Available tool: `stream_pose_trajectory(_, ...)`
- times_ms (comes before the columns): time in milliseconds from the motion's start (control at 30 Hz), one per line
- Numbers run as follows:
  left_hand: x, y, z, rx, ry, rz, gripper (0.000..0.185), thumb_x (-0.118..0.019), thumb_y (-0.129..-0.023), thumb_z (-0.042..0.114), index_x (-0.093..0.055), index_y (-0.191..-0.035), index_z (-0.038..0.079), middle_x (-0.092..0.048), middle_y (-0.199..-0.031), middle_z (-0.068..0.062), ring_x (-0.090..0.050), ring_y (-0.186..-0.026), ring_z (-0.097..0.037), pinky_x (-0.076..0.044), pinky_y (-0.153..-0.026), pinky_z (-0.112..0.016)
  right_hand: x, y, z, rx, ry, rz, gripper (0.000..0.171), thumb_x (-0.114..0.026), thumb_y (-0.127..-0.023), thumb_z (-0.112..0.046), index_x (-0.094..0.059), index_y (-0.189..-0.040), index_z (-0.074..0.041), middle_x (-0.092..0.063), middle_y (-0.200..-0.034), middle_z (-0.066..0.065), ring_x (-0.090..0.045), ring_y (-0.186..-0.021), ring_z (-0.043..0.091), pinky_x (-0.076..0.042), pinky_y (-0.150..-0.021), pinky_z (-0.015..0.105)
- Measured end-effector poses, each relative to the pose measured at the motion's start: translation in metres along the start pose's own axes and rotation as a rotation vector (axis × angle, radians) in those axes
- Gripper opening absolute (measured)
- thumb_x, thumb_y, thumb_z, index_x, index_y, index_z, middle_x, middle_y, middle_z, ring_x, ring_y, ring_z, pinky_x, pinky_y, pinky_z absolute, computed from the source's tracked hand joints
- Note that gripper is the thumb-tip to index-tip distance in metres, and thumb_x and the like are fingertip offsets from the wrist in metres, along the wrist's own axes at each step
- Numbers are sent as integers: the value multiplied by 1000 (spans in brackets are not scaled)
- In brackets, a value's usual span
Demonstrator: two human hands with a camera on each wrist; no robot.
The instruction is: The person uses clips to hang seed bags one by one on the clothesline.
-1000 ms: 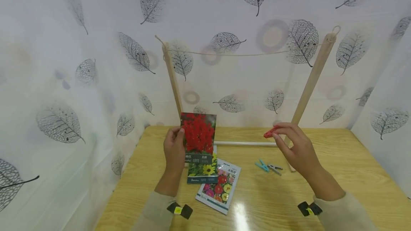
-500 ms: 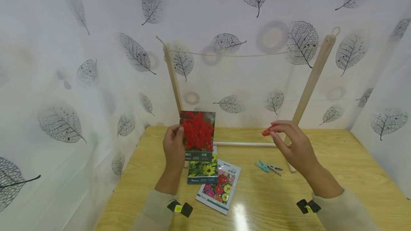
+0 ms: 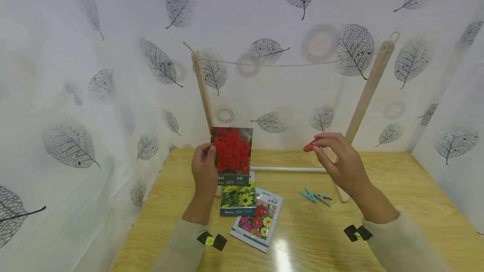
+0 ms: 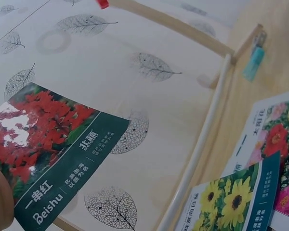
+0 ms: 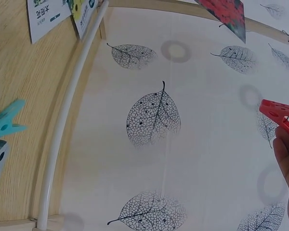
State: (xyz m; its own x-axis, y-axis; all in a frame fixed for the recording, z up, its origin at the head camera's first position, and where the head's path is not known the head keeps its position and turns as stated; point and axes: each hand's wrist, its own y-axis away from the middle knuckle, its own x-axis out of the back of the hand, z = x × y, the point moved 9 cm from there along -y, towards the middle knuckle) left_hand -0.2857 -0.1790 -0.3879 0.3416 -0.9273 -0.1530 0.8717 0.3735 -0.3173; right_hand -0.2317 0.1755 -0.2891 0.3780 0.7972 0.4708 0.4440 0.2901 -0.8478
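Observation:
My left hand [image 3: 204, 169] pinches a seed packet with red flowers [image 3: 232, 152] by its left edge, thumb in front, holding it upright above the table. In the left wrist view that red-flower packet [image 4: 58, 149] shows its dark green label band. Between the thumb and fingers of my right hand [image 3: 345, 165] is a red clothespin [image 3: 310, 145]; the right wrist view shows the clothespin [image 5: 279, 110] too. Below the left hand lie a yellow-flower seed packet [image 3: 238, 200], partly hidden, and under it a packet with mixed flowers [image 3: 261, 223].
A turquoise clothespin [image 3: 308, 195] and a grey clothespin [image 3: 323, 199] lie on the wooden table [image 3: 302, 238]. Behind stand a left post [image 3: 204, 91] and a right post [image 3: 368, 91], with a string [image 3: 280, 65] between their tops. A white rod [image 3: 287, 169] joins them low down.
Both hands have risen slightly, the red-flower packet and red clothespin with them. The right hand has also shifted a little to the left. The packets on the table stay put.

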Motion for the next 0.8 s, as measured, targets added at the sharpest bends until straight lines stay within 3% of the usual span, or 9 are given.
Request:
stream_pose_trajectory(133, 0, -1, 2, -4, -4, 7, 23, -55, -104, 24, -62, -110, 3, -59, -93, 2, -52, -80, -10, -45, -68, -20, -1, -4, 0, -6, 12, 3, 47, -52, -105, -42, -68, -104, 2, -66, -114, 16, -61, -109, 28, -39, -106, 8)
stream_pose_trajectory(367, 0, -3, 5, -21, 14, 19, 21, -56, -104, 21, -62, -109, 2, -60, -93, 2, -54, -81, -9, -47, -69, -19, -1, -11, -3, -1, -12, 6, 39, -57, -104, -36, -69, -106, 1, -67, -115, 17, -61, -111, 29, -38, -108, 10)
stream_pose_trajectory(600, -4, -3, 9, -42, 34, 1, 24, -56, -104, 19, -60, -111, -3, -59, -96, 0, -56, -86, -9, -49, -74, -18, -4, -17, -6, 6, -6, -2, 48, -53, -104, -44, -68, -105, 2, -67, -114, 18, -61, -110, 31, -37, -109, 10)
stream_pose_trajectory(800, -4, -2, 8, -36, 29, -2, 25, -56, -104, 21, -60, -111, -2, -58, -96, 0, -54, -83, -9, -47, -70, -18, -5, -22, -8, 25, 4, -3, 48, -52, -104, -44, -68, -103, 1, -67, -113, 17, -61, -108, 32, -38, -107, 9)
